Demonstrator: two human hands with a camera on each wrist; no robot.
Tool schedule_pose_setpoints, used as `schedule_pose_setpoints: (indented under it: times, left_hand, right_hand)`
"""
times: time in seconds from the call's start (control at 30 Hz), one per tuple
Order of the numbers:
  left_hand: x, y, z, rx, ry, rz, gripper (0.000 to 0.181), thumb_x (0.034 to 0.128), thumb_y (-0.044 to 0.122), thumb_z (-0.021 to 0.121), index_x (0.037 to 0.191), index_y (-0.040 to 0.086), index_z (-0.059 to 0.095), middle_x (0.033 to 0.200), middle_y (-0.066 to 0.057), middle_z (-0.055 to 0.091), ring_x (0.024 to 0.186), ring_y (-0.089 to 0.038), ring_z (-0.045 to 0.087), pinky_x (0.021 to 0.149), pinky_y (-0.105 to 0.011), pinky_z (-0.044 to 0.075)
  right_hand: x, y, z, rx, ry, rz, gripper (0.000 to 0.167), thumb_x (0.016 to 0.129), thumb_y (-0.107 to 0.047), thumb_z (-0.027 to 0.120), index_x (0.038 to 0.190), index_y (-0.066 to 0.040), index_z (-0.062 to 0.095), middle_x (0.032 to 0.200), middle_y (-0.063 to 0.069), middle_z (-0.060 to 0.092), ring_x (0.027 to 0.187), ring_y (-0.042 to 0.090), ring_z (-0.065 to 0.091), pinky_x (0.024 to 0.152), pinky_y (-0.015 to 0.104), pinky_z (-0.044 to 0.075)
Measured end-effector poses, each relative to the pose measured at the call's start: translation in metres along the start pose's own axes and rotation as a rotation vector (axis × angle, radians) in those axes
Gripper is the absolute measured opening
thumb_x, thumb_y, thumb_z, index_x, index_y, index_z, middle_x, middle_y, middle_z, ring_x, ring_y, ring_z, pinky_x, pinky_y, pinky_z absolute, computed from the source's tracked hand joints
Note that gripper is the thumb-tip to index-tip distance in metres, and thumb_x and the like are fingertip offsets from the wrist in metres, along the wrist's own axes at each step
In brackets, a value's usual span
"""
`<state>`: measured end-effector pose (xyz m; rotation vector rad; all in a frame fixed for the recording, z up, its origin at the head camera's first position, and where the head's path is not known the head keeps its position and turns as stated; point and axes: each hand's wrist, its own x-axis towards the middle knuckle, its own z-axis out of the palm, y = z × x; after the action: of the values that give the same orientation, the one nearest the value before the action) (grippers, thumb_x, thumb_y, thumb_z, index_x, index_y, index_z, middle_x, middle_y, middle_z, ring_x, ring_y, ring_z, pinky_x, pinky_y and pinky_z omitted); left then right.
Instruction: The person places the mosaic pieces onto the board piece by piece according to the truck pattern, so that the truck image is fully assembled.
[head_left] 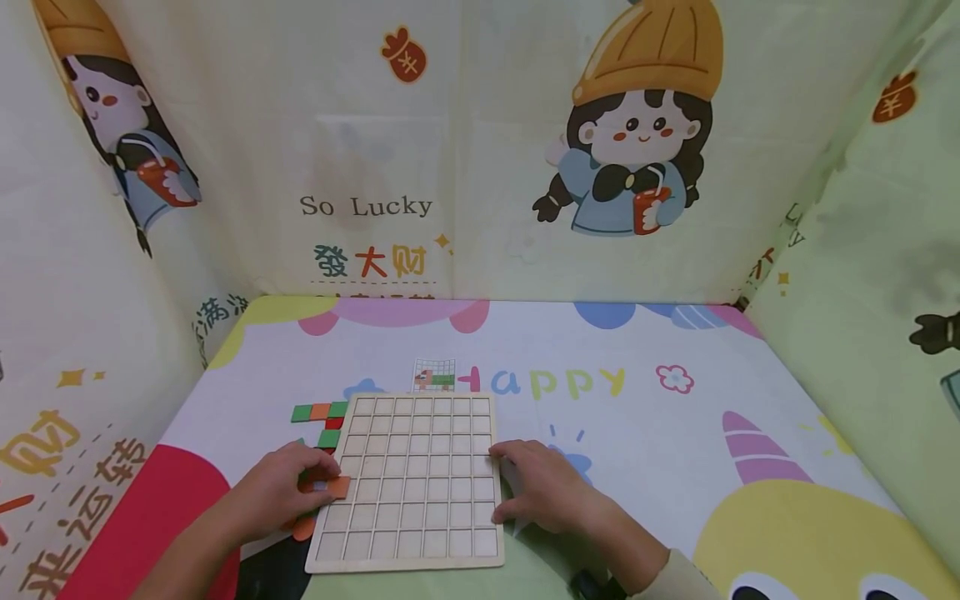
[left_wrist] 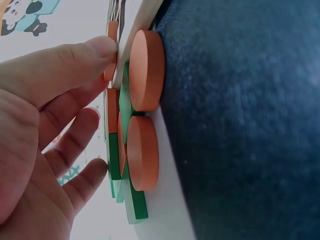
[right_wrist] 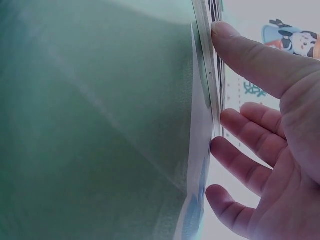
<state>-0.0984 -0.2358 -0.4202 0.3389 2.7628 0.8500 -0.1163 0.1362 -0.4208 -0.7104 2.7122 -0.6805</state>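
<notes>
A light wooden grid board lies flat on the table, its squares showing bare wood. At its left edge the left hand pinches an orange square tile between thumb and fingers; in the left wrist view the thumb of that hand presses on the orange tile. The right hand touches the board's right edge with thumb and fingertips, fingers spread. From the right wrist view, the hand has its thumb against the board's side.
Left of the board lie green tiles, red tiles and orange round pieces, some under the left hand. A small picture card stands behind the board. A printed cloth wall rises at the back.
</notes>
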Motion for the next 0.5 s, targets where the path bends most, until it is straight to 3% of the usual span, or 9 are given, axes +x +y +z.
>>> schedule_pose_setpoints:
  times: [0.27,0.5]
  left_hand:
    - [0.0001,0.0031,0.0008,0.029,-0.002,0.019,0.033,0.0734,0.029,0.089,0.101,0.019,0.073,0.094,0.008,0.060,0.088,-0.016,0.052,0.068,-0.028,0.051]
    - [0.0016,0.0072,0.0035,0.028,0.000,-0.033,0.036,0.0703,0.030,0.091,0.100,0.021,0.073,0.091,0.006,0.059,0.087,-0.016,0.050,0.064,-0.026,0.050]
  right_hand:
    - [0.0001,0.0001,0.0003,-0.003,-0.005,-0.002,0.074,0.074,-0.039,0.087,0.135,-0.010,0.057,0.135,0.005,0.059,0.124,0.028,0.052,0.100,0.052,0.041]
    - [0.0002,-0.0002,0.0006,-0.010,-0.007,0.000,0.074,0.074,-0.039,0.088,0.135,-0.010,0.057,0.135,0.005,0.059,0.124,0.028,0.052,0.101,0.052,0.041]
